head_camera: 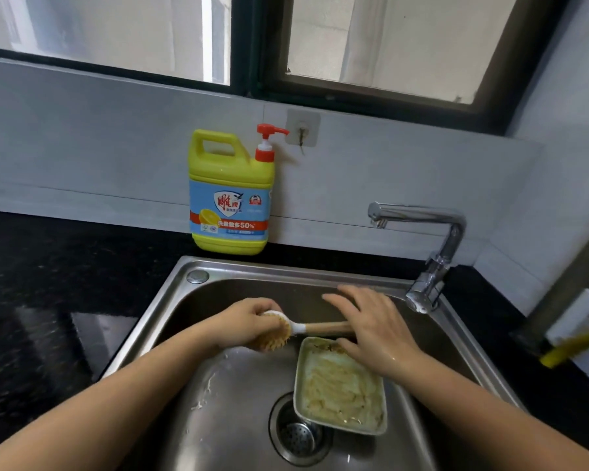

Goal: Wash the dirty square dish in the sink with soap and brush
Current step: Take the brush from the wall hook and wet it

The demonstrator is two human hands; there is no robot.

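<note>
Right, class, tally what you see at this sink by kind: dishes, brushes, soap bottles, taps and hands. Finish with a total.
square dish: 1
brush: 1
soap bottle: 1
tap: 1
hands: 2, the left hand and the right hand
Total: 6

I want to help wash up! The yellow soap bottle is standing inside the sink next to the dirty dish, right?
Not quite. The yellow soap bottle is not inside the sink. It stands on the black counter just behind it. The dirty dish really is in the sink. The head view shows this.
</note>
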